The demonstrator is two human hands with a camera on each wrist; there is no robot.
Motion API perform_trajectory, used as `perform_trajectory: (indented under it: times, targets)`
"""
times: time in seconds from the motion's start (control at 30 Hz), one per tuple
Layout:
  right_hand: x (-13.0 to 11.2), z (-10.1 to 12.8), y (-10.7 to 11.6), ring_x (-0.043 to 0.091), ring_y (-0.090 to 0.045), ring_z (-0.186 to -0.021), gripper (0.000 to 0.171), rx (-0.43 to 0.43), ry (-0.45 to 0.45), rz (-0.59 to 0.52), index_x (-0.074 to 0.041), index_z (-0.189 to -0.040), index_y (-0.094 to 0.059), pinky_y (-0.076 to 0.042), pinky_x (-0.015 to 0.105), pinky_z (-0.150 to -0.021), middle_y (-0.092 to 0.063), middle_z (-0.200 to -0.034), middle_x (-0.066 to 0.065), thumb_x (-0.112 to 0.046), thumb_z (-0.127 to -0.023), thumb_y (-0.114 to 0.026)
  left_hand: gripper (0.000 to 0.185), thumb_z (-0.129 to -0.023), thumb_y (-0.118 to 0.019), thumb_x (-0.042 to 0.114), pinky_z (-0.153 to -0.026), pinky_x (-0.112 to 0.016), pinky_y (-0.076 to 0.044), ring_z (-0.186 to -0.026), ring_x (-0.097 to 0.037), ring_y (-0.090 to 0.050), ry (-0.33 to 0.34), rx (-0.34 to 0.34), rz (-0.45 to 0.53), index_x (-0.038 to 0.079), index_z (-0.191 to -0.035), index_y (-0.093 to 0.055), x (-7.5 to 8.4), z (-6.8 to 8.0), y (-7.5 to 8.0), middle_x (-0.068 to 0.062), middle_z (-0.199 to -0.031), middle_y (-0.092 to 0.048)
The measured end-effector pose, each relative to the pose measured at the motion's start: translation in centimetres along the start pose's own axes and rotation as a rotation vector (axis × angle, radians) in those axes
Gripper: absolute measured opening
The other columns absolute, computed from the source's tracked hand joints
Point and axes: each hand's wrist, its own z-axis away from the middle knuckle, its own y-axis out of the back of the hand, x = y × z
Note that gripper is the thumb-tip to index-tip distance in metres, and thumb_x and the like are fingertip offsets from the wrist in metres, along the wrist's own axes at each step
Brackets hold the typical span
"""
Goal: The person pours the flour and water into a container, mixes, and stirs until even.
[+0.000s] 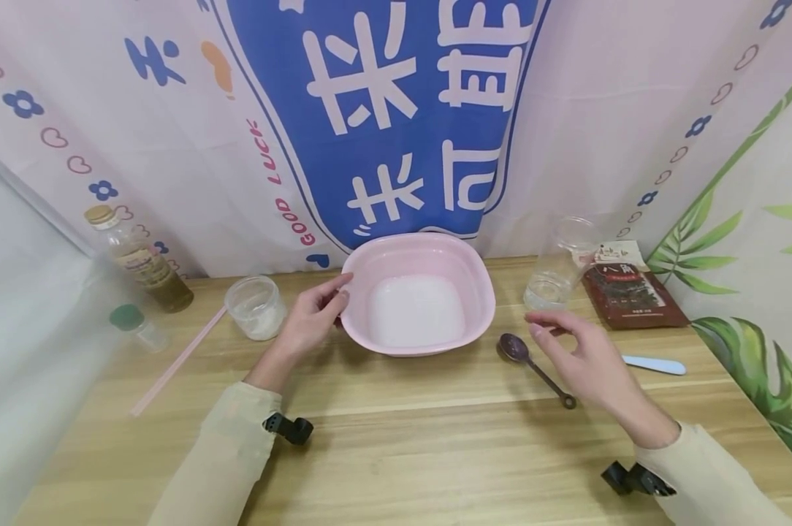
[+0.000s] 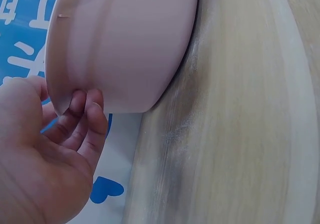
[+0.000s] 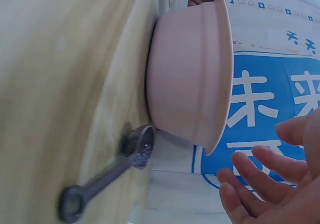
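Note:
A pink plastic basin [image 1: 480,292] stands on the table against the backdrop, with something white [image 1: 419,310] covering its bottom; whether powder or liquid I cannot tell. My left hand [image 1: 313,314] grips the basin's left rim, thumb on top and fingers curled beneath, as the left wrist view shows. To the basin's right, my right hand [image 1: 583,358] hovers with loosely bent fingers and holds nothing. Just left of it lies a dark spoon [image 1: 516,348], bowl toward the basin. Beyond its fingertips stands a clear cup [image 1: 547,288].
On the left are an oil bottle [image 1: 149,270], a small green-capped jar [image 1: 133,325], a pink stick [image 1: 179,361] and a clear tub [image 1: 256,310] of white stuff. At right lie a brown spice packet [image 1: 633,296] and a light-blue handle [image 1: 655,364]. A printed cloth [image 1: 567,146] hangs behind.

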Motion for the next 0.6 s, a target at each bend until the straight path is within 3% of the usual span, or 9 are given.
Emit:
perform_trajectory:
  times: [0.1,0.23,0.3,0.4,0.6]
  targets:
    - [-0.4,-0.9,-0.1,0.038,-0.071,-0.119,0.032,0.030,0.053,0.012,-0.004,-0.136,-0.072,-0.060,0.045,-0.095,-0.075,-0.132,0.018,-0.018,-0.109,-0.062,0.049,-0.112,-0.055,0.024,-0.072,-0.035,-0.063,-0.080,-0.023,-0.065,-0.013,0.006,0.006,0.008,-0.159,-0.054,0.1,0.2,0.1,-0.016,-0.099,-0.065]
    - [-0.8,-1.9,-0.1,0.047,-0.065,-0.130,0.037,0.045,0.116,0.024,0.000,-0.141,-0.067,-0.052,0.067,-0.108,-0.069,-0.141,0.024,-0.018,-0.109,-0.063,0.049,-0.112,-0.055,0.020,-0.070,-0.030,-0.061,-0.084,-0.029,-0.066,-0.051,0.038,0.002,0.001,-0.157,-0.053,0.4,0.3,0.4,-0.022,-0.105,-0.067]
    - [-1.1,-2.5,-0.1,0.049,-0.062,-0.136,0.040,0.043,0.142,0.043,0.002,-0.144,-0.065,-0.049,0.069,-0.112,-0.067,-0.145,0.026,-0.018,-0.109,-0.063,0.048,-0.112,-0.054,0.018,-0.073,-0.028,-0.060,-0.090,-0.034,-0.067,-0.066,0.063,-0.019,-0.001,-0.156,-0.053,0.5,0.3,0.5,-0.025,-0.111,-0.069]
    - [-1.2,-3.3,-0.2,0.050,-0.056,-0.142,0.045,0.033,0.177,0.089,0.004,-0.148,-0.060,-0.045,0.068,-0.118,-0.062,-0.150,0.028,-0.019,-0.109,-0.063,0.049,-0.112,-0.053,0.019,-0.089,-0.030,-0.058,-0.107,-0.036,-0.067,-0.077,0.100,-0.063,-0.001,-0.157,-0.052,0.8,0.3,0.7,-0.026,-0.123,-0.070]
    - [-1.5,-4.8,-0.5,0.050,-0.045,-0.152,0.053,-0.024,0.204,0.172,0.006,-0.155,-0.052,-0.037,0.069,-0.125,-0.045,-0.166,0.025,-0.023,-0.111,-0.058,0.054,-0.111,-0.052,0.020,-0.120,-0.057,-0.047,-0.138,-0.041,-0.057,-0.108,0.159,-0.155,-0.002,-0.160,-0.048,1.6,0.5,1.0,-0.023,-0.150,-0.057]
